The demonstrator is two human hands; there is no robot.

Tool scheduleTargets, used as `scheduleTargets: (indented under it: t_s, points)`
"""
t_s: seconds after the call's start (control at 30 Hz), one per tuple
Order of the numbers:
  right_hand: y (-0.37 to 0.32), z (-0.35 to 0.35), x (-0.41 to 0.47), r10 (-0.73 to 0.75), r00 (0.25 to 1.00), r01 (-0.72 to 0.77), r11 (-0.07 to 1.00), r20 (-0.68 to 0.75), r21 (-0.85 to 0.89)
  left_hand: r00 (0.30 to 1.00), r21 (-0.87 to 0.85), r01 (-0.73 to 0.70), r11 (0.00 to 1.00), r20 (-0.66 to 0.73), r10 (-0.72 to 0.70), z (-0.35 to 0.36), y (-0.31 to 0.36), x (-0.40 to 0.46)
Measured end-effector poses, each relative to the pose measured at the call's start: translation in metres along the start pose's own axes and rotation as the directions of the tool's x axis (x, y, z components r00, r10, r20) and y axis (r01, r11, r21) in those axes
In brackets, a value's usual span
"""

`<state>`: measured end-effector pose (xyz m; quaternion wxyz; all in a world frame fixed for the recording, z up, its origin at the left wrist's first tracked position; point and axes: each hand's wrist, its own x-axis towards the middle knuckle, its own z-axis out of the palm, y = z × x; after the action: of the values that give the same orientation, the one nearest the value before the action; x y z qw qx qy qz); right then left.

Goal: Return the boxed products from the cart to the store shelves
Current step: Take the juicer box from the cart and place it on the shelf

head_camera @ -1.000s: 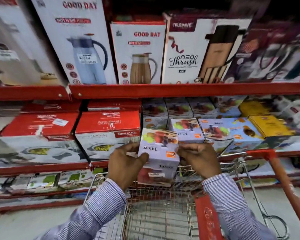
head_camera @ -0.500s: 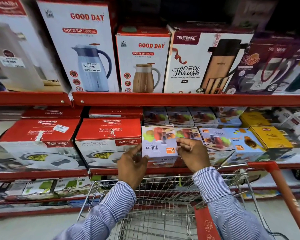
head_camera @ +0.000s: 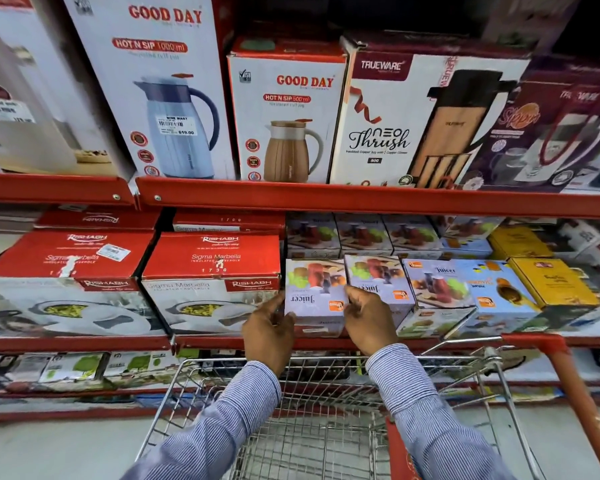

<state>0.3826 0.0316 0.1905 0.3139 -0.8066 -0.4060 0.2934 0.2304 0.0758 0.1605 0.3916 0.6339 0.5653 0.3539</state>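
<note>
A small lilac juicer box [head_camera: 314, 292] rests on the middle red shelf [head_camera: 361, 342], between a red-and-white casserole box [head_camera: 211, 282] and another juicer box [head_camera: 378, 275]. My left hand [head_camera: 269, 332] grips its left side and my right hand [head_camera: 368, 318] holds its right front corner. Both sleeves are striped blue. The wire cart [head_camera: 326, 427] stands right below my arms, and its basket looks bare where I can see it.
More juicer boxes [head_camera: 437, 282] and yellow boxes [head_camera: 551, 282] fill the shelf to the right. Tall jug boxes [head_camera: 288, 112] stand on the upper shelf. The cart's red handle [head_camera: 579, 403] runs down the right. A lower shelf holds flat packs [head_camera: 73, 367].
Both hands lifted the juicer box out of the cart and pushed it forward onto the middle shelf, into the gap beside the casserole box. My view has moved closer to the shelves.
</note>
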Motion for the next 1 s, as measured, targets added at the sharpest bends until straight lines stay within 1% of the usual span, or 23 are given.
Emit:
scheduleTargets:
  t_s: [0.13, 0.2, 0.43, 0.7, 0.87, 0.93, 1.0]
  points:
    - [-0.003, 0.003, -0.002, -0.018, 0.996, 0.017, 1.000, -0.088, -0.015, 1.000, 0.037, 0.004, 0.999, -0.028, -0.003, 0.003, 0.002, 0.003]
    - [-0.007, 0.003, -0.004, -0.036, 0.992, 0.026, 0.996, -0.121, -0.087, 0.999, 0.046, 0.012, 0.999, -0.048, -0.010, 0.006, 0.002, 0.005]
    - [-0.025, 0.009, -0.009, -0.056, 0.996, 0.023, 0.920, -0.073, -0.391, 0.997, 0.070, 0.013, 0.997, -0.073, -0.008, 0.012, 0.002, 0.006]
    - [-0.023, 0.008, -0.007, -0.058, 0.997, 0.025, 0.896, -0.060, -0.443, 0.998, 0.052, -0.013, 0.999, -0.067, 0.017, 0.015, 0.004, 0.013]
    - [-0.017, 0.001, -0.007, -0.136, 0.985, 0.074, 0.893, -0.110, -0.443, 0.998, 0.038, -0.038, 0.999, -0.055, 0.040, 0.016, -0.006, 0.012]
    - [-0.014, -0.001, -0.007, -0.157, 0.979, 0.089, 0.902, -0.130, -0.423, 0.999, 0.010, -0.041, 0.999, -0.023, 0.041, 0.011, -0.009, 0.008]
    - [-0.010, -0.001, -0.008, -0.169, 0.975, 0.099, 0.912, -0.144, -0.399, 0.999, -0.021, -0.036, 0.999, -0.021, 0.036, 0.001, -0.014, 0.004]
